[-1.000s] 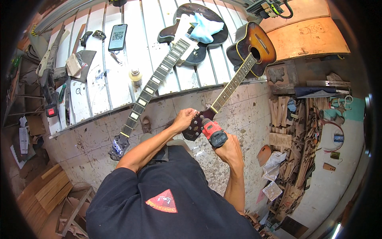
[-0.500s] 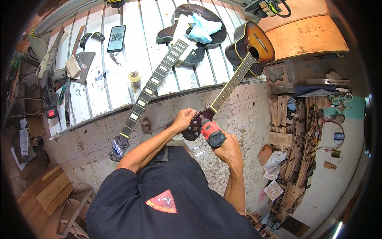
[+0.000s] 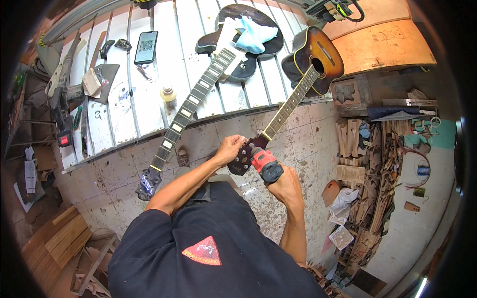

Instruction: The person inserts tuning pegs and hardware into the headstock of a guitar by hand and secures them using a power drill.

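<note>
My right hand (image 3: 286,188) is wrapped round a red and black cordless drill (image 3: 265,163). The drill's nose points at the dark headstock (image 3: 240,161) of a sunburst acoustic guitar (image 3: 329,51); whether its tip touches the wood is hidden. At the headstock's left edge my left hand (image 3: 230,149) has its fingers pinched together, and what they hold is too small to make out. Several metal tuner posts show on the headstock. The guitar's neck (image 3: 290,108) runs up and right to its body at the bench's right end.
A dark electric guitar (image 3: 272,22) lies on the slotted white bench (image 3: 149,107), a blue cloth (image 3: 256,36) on it, its neck (image 3: 180,118) overhanging the front edge. A phone (image 3: 145,47), a small bottle (image 3: 169,94) and tools lie left. Wood scraps (image 3: 372,184) are heaped right.
</note>
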`<state>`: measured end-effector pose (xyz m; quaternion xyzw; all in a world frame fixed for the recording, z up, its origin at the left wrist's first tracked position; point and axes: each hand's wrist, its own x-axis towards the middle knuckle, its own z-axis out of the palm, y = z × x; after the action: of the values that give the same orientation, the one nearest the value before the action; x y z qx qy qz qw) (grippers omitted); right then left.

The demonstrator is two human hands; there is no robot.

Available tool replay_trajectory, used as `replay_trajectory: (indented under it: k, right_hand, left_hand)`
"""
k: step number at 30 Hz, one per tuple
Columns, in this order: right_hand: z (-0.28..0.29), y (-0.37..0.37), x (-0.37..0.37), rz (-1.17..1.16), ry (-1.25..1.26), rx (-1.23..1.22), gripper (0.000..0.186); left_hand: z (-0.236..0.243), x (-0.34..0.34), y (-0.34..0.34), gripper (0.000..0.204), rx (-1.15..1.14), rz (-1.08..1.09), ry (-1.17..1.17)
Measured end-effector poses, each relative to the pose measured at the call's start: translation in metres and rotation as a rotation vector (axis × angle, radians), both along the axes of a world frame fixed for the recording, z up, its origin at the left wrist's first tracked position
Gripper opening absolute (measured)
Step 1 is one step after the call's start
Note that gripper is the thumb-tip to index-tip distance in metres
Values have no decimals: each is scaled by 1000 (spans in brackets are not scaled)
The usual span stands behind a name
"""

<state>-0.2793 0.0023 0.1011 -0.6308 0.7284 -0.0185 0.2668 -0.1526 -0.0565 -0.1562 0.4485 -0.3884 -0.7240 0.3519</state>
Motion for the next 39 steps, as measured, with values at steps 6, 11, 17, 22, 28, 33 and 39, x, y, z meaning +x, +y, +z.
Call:
replay_trajectory:
  k: [6, 11, 17, 22, 28, 33, 39]
  right_hand:
    - [-1, 1, -1, 12, 24, 1, 21]
    - [-1, -1, 0, 12, 41, 1, 22]
    - [2, -1, 0, 13, 29, 6, 22]
    - [-1, 0, 0, 22, 50, 27, 23]
    - [1, -1, 0, 88, 71, 7, 25]
    - [10, -3, 3, 82, 63, 17, 25]
    - [24, 13, -10, -27, -44, -81, 25]
  left_hand:
    - [2, 0, 1, 37, -21, -10, -42]
    - [3, 1, 0, 37, -27, -8, -37]
    - [0, 0, 0, 37, -26, -2, -27]
    - [3, 2, -1, 36, -39, -7, -37]
    - [8, 5, -2, 35, -2, -20, -18]
    - [-1, 5, -3, 34, -75, -31, -84]
    - [6, 9, -5, 34, 30, -63, 51]
